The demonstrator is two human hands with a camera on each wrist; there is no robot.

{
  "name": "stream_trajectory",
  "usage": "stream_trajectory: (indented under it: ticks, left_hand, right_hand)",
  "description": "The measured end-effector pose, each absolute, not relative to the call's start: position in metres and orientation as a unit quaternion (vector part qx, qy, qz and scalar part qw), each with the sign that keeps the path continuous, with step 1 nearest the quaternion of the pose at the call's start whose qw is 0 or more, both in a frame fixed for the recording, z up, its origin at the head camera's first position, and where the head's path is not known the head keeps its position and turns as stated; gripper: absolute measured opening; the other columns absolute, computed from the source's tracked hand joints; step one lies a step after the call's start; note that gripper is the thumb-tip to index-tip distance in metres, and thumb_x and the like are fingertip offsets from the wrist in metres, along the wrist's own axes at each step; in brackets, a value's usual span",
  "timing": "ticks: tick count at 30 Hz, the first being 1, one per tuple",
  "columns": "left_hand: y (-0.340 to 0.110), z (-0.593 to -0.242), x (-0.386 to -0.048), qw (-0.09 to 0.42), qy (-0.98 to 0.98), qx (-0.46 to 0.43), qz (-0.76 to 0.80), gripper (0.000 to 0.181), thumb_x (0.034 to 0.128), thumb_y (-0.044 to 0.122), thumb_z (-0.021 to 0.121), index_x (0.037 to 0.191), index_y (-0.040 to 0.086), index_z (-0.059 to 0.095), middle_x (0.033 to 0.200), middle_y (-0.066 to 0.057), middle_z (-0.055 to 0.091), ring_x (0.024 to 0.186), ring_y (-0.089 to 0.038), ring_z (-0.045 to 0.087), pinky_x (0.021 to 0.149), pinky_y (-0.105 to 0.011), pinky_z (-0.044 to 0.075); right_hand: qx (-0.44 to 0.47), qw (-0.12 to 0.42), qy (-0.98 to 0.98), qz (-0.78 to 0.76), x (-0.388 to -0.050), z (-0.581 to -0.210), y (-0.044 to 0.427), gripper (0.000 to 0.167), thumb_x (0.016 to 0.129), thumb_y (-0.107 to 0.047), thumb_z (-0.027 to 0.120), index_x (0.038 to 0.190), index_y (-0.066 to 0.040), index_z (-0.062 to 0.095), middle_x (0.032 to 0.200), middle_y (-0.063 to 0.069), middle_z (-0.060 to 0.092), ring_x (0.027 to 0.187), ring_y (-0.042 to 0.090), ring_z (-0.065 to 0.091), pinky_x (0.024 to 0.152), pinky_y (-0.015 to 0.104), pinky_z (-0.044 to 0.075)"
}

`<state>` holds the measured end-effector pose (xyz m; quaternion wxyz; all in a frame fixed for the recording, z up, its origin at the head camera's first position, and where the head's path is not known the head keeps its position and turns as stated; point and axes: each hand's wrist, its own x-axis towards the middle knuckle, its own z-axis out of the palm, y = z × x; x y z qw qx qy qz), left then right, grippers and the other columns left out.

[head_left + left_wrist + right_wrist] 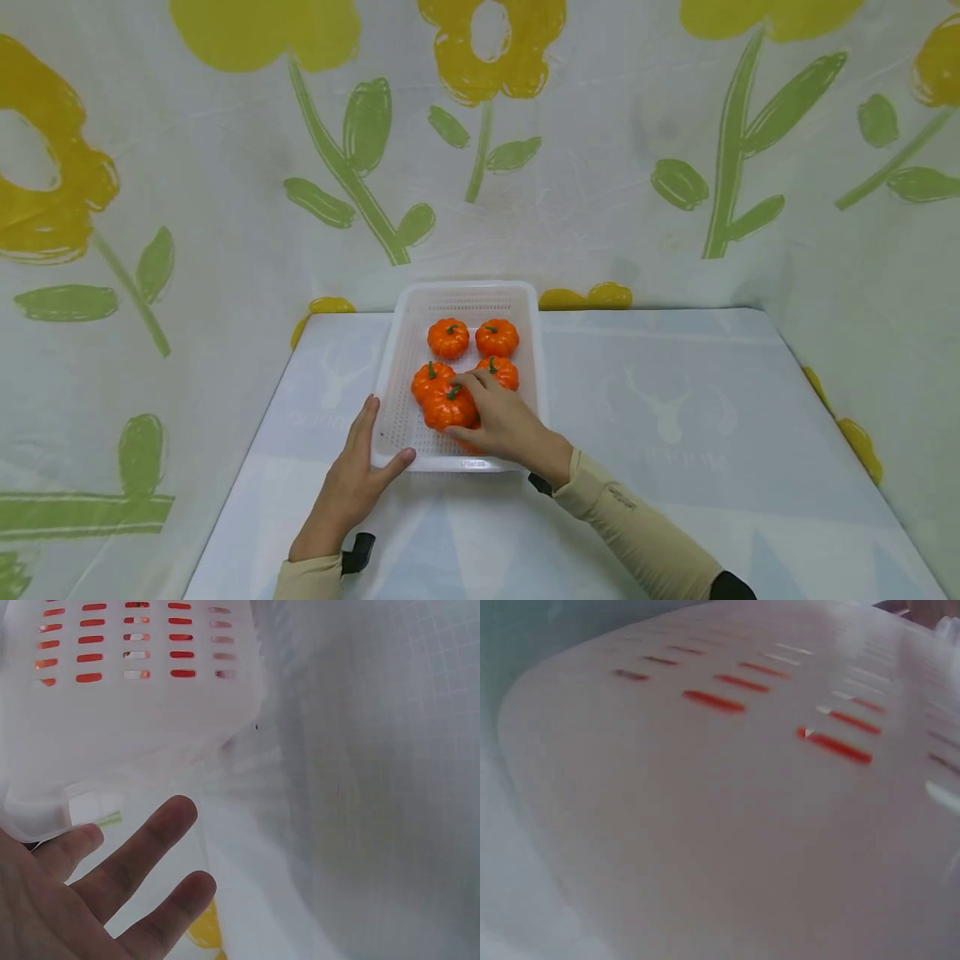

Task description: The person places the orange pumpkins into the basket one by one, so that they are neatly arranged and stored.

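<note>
A white slotted plastic basket (468,463) holds several small orange pumpkins with green stems. My right hand (506,421) reaches over the basket's front right part. Its thumb and fingers grip the front pumpkin (448,408) from its right side. Partly behind that hand is another pumpkin (504,371), and a bit of orange shows beneath it. At the basket's front left corner my left hand (352,479) has its fingers spread and straight, the thumb at the front rim. In the left wrist view, these fingers (139,862) extend beside the basket wall (142,712).
Two pumpkins (448,338) (497,338) sit in the back of the basket, and one more (431,379) touches the gripped one. The basket stands at the far edge of a pale table (660,475), before a flower-printed curtain (570,192). Its slotted wall (705,802) fills the right wrist view.
</note>
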<state>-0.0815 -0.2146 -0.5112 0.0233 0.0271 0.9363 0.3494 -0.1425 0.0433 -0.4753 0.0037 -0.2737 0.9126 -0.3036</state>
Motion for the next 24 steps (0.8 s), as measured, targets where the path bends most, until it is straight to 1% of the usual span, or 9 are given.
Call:
stream_trajectory:
  ticks: [6, 10, 14, 17, 21, 24]
  left_hand:
    - [-0.215, -0.512, -0.081, 0.02, 0.935, 0.03, 0.353, 0.103, 0.0913, 0.06, 0.066, 0.165, 0.023, 0.004, 0.17, -0.008, 0.009, 0.149, -0.041, 0.026, 0.11, -0.069, 0.032]
    - [-0.215, -0.511, -0.081, 0.018, 0.933, 0.031, 0.359, 0.103, 0.091, 0.058, 0.068, 0.165, 0.024, 0.005, 0.17, -0.006, 0.009, 0.149, -0.04, 0.027, 0.109, -0.068, 0.033]
    - [-0.216, -0.511, -0.08, 0.02, 0.931, 0.03, 0.363, 0.103, 0.0907, 0.058, 0.068, 0.165, 0.024, 0.005, 0.17, -0.005, 0.009, 0.149, -0.04, 0.026, 0.11, -0.068, 0.033]
    - [-0.216, -0.511, -0.08, 0.023, 0.932, 0.026, 0.361, 0.103, 0.0905, 0.059, 0.067, 0.165, 0.025, 0.004, 0.17, -0.005, 0.008, 0.15, -0.04, 0.026, 0.109, -0.069, 0.032]
    - [-0.216, -0.511, -0.08, 0.025, 0.932, 0.025, 0.361, 0.104, 0.0902, 0.062, 0.066, 0.165, 0.025, 0.004, 0.17, -0.004, 0.008, 0.15, -0.039, 0.026, 0.109, -0.069, 0.032]
    - [-0.215, -0.51, -0.08, 0.024, 0.931, 0.026, 0.364, 0.104, 0.0903, 0.062, 0.066, 0.165, 0.025, 0.004, 0.17, -0.004, 0.008, 0.15, -0.039, 0.026, 0.109, -0.069, 0.032]
  right_hand:
    - [-0.275, 0.027, 0.916, -0.292, -0.14, -0.479, 0.034, 0.072, 0.088, -0.048, 0.077, 0.145, -0.015, 0.048, 0.139, 0.012, 0.054, 0.109, 0.024, 0.065, 0.096, 0.038, 0.055]
    - [-0.29, 0.029, 0.917, -0.271, -0.14, -0.482, 0.029, 0.07, 0.089, -0.047, 0.077, 0.144, -0.014, 0.048, 0.136, 0.011, 0.055, 0.099, 0.021, 0.066, 0.092, 0.035, 0.057]
    - [-0.302, 0.031, 0.92, -0.247, -0.141, -0.483, 0.025, 0.067, 0.087, -0.047, 0.078, 0.14, -0.015, 0.051, 0.127, 0.007, 0.059, 0.09, 0.016, 0.065, 0.087, 0.031, 0.058]
    - [-0.304, 0.043, 0.923, -0.233, -0.143, -0.482, 0.023, 0.066, 0.086, -0.049, 0.078, 0.138, -0.015, 0.054, 0.124, 0.004, 0.062, 0.093, 0.014, 0.064, 0.088, 0.03, 0.057]
    - [-0.297, 0.067, 0.925, -0.226, -0.144, -0.482, 0.02, 0.067, 0.085, -0.049, 0.079, 0.138, -0.014, 0.057, 0.124, 0.002, 0.064, 0.1, 0.015, 0.062, 0.093, 0.032, 0.054]
    - [-0.288, 0.084, 0.927, -0.227, -0.146, -0.483, 0.02, 0.067, 0.085, -0.049, 0.08, 0.138, -0.015, 0.057, 0.123, -0.001, 0.065, 0.102, 0.016, 0.062, 0.095, 0.032, 0.053]
